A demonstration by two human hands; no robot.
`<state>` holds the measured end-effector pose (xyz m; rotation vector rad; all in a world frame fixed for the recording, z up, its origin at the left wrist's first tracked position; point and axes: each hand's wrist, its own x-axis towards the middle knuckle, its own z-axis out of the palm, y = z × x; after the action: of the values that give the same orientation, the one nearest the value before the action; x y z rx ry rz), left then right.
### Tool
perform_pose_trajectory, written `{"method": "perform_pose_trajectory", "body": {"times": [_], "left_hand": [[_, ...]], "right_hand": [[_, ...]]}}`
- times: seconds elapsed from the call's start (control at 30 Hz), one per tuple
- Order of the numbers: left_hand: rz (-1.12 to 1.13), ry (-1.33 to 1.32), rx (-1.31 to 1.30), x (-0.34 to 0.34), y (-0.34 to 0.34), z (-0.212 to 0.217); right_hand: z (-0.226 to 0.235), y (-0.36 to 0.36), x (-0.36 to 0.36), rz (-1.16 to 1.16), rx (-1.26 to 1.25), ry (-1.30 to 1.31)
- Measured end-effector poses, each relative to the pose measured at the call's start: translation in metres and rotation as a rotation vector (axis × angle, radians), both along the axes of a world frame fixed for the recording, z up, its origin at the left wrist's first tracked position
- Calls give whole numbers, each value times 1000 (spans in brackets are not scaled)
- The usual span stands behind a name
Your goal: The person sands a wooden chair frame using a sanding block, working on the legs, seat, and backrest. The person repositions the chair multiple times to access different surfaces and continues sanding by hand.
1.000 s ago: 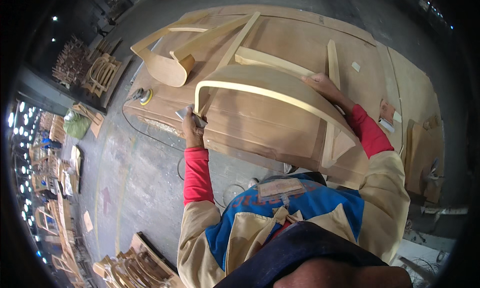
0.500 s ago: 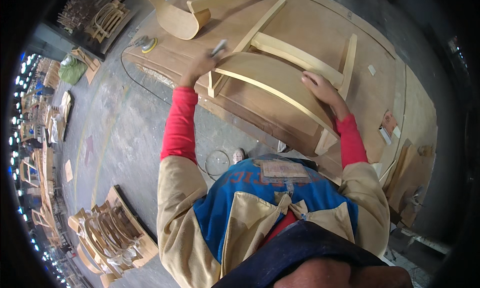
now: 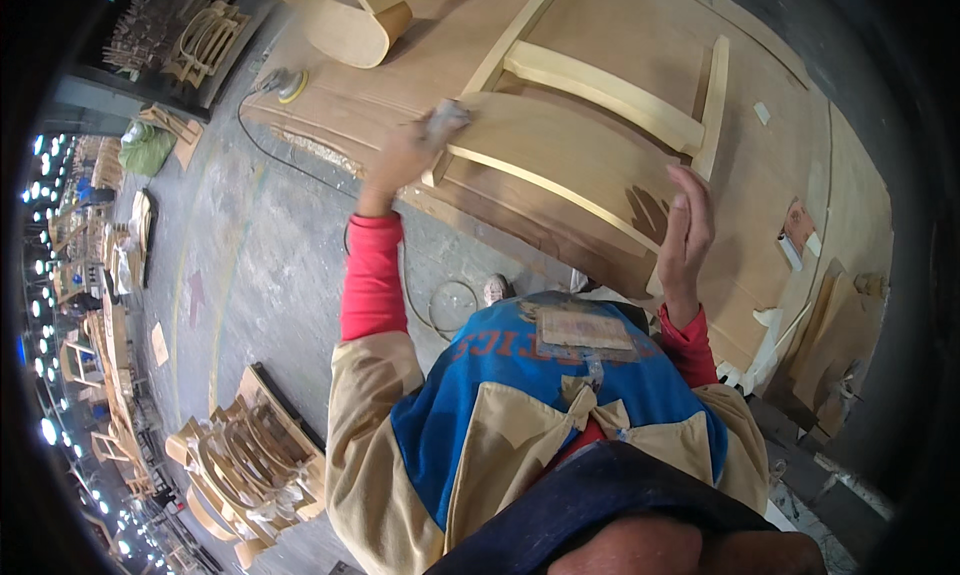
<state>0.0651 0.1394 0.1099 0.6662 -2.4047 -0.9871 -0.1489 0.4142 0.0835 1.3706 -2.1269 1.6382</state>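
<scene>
A pale wooden chair frame [image 3: 580, 83] with a broad curved panel [image 3: 545, 140] lies on the cardboard-covered table. My left hand [image 3: 405, 155] is at the panel's left end, its fingers closed round a small grey sanding pad [image 3: 446, 121]. Hand and pad are somewhat blurred by motion, and the pad's underside is hidden. My right hand [image 3: 688, 230] is at the panel's right end, fingers stretched out and holding nothing. It casts a shadow on the panel; whether it touches the wood I cannot tell.
Another curved wooden piece [image 3: 350, 35] lies at the table's far left, near a round power sander [image 3: 292, 85] with a trailing cable. At the right are a small box [image 3: 790, 252] and paper scraps. Stacked curved chair parts [image 3: 250, 455] stand on the floor at lower left.
My right hand has lifted off the panel's top and come nearer to me, its fingers now straight. My left hand with the pad has shifted slightly nearer along the left end.
</scene>
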Motion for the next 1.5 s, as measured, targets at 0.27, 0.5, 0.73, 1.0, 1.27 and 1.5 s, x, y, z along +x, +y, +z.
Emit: {"method": "perform_pose_trajectory", "body": {"times": [0.27,0.5,0.73,1.0,1.27,1.5], "left_hand": [[-170,-105,-446,-78,109,-19],[410,232,-454,-30,39,-23],[-296,324,-846,-63,96,-79],[456,368,-563,-52,78,-64],[-100,509,-836,-37,48,-66],[273,628,-418,-21,21,-81]], "right_hand": [[-8,0,5,-62,-128,-77],[-6,-1,11,-82,-120,-45],[-7,-5,-6,21,58,-401],[-13,-7,-4,-45,193,-239],[-19,-4,-8,-114,227,-254],[-23,-7,-11,-237,198,-206]]}}
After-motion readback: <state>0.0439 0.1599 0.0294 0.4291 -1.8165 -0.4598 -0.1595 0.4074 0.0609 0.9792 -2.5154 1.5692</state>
